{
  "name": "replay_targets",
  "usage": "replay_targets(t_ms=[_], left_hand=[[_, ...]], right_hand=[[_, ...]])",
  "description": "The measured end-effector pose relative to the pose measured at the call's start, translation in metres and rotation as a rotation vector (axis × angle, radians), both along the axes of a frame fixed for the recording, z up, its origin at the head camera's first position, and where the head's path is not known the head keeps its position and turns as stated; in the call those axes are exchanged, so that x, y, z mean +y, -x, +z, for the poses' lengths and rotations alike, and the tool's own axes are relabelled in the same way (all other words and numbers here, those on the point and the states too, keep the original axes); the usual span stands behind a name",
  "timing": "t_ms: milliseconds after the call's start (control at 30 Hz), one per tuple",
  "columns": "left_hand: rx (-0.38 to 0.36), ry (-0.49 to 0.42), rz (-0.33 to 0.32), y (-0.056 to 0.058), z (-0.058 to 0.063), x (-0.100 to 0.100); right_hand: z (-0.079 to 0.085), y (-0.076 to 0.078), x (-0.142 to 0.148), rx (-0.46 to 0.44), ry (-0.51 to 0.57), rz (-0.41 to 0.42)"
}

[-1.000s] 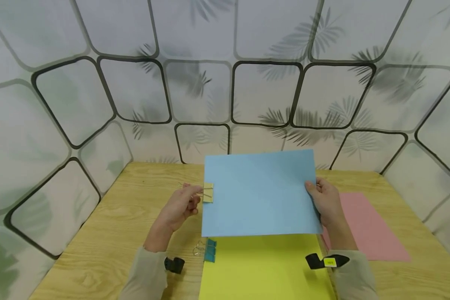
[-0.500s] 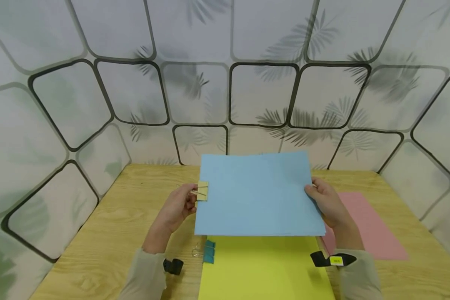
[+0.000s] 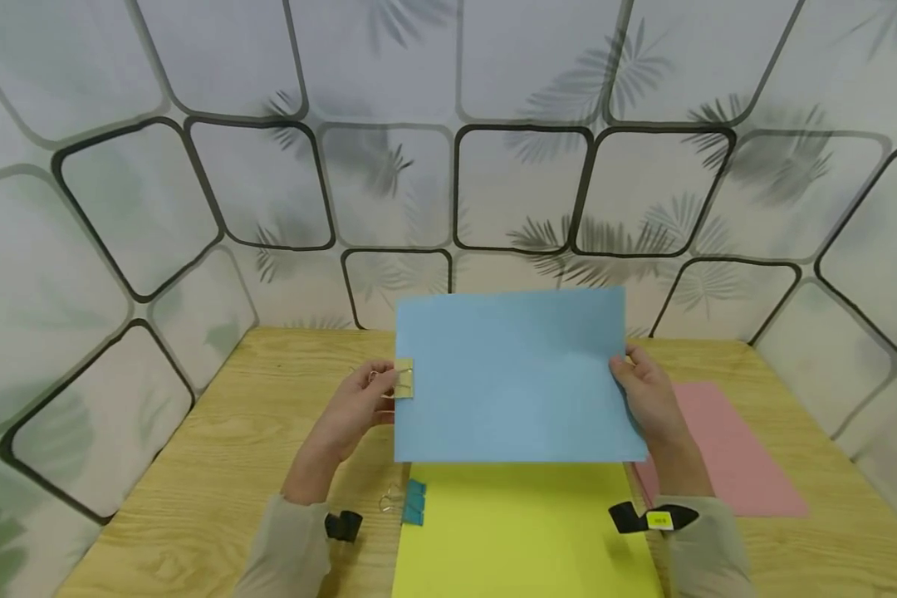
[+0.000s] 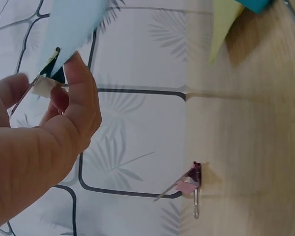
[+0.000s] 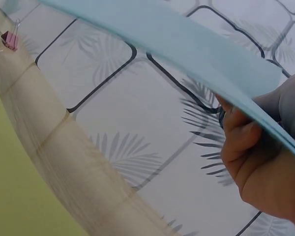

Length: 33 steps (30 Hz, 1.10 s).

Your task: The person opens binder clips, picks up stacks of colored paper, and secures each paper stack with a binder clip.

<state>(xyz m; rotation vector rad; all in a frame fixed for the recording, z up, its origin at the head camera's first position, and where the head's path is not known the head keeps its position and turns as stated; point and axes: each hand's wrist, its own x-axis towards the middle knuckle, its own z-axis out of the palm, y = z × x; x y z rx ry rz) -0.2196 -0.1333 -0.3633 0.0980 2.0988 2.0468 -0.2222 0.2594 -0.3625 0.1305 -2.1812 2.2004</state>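
Observation:
A stack of blue paper (image 3: 508, 382) is held up above the table, its broad face toward the head camera. On its left edge sits a yellow binder clip (image 3: 404, 379). My left hand (image 3: 355, 407) pinches this clip by its wire handles, and the left wrist view shows the thumb and curled fingers (image 4: 81, 93) about it. The right hand (image 3: 650, 399) grips the right edge of the blue paper, thumb in front and fingers curled behind. Below lies yellow paper (image 3: 523, 531) with a teal binder clip (image 3: 414, 502) on its left edge.
Pink paper (image 3: 732, 453) lies on the wooden table (image 3: 217, 448) at the right. A pink binder clip (image 4: 189, 182) rests on the table in the left wrist view; the blue paper hides it from the head camera. A patterned wall (image 3: 523, 183) closes off the back.
The blue paper has shifted slightly left and its top edge has tipped up a little. My left fingers have changed their hold on the yellow clip's handles. The yellow and pink papers stay put.

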Motion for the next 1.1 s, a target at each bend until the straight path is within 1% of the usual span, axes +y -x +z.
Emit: replay_targets(t_ms=[133, 300, 367, 500, 600, 667, 733, 833, 900, 1000, 1100], left_hand=[[0.039, 0.024, -0.002, 0.002, 0.004, 0.006], [0.060, 0.050, 0.015, 0.007, 0.008, 0.013], [0.078, 0.059, 0.015, 0.009, 0.009, 0.013], [0.132, 0.057, 0.022, 0.015, 0.013, 0.016], [0.156, 0.041, 0.033, 0.020, 0.016, 0.021], [0.158, 0.032, 0.044, 0.022, 0.017, 0.022], [0.157, 0.029, 0.051, 0.024, 0.018, 0.023], [0.151, 0.045, 0.047, 0.028, 0.018, 0.024], [0.148, 0.065, 0.034, 0.031, 0.016, 0.025], [0.154, 0.100, 0.005, 0.034, 0.014, 0.025], [0.172, 0.142, -0.028, 0.037, 0.011, 0.025]], right_hand=[[0.003, 0.000, -0.003, 0.043, 0.009, -0.040], [0.002, 0.002, 0.002, 0.010, 0.016, -0.045], [0.001, 0.002, 0.004, -0.018, 0.025, -0.015], [0.001, -0.001, 0.010, -0.048, -0.004, 0.086], [0.002, -0.002, 0.015, -0.027, -0.044, 0.153], [0.002, -0.002, 0.016, -0.003, -0.058, 0.181], [0.001, -0.002, 0.017, 0.021, -0.096, 0.192], [0.000, -0.001, 0.019, 0.035, -0.170, 0.171], [-0.002, 0.001, 0.019, 0.022, -0.217, 0.139], [-0.006, 0.006, 0.015, 0.007, -0.253, 0.067], [-0.011, 0.011, 0.009, 0.011, -0.283, -0.012]])
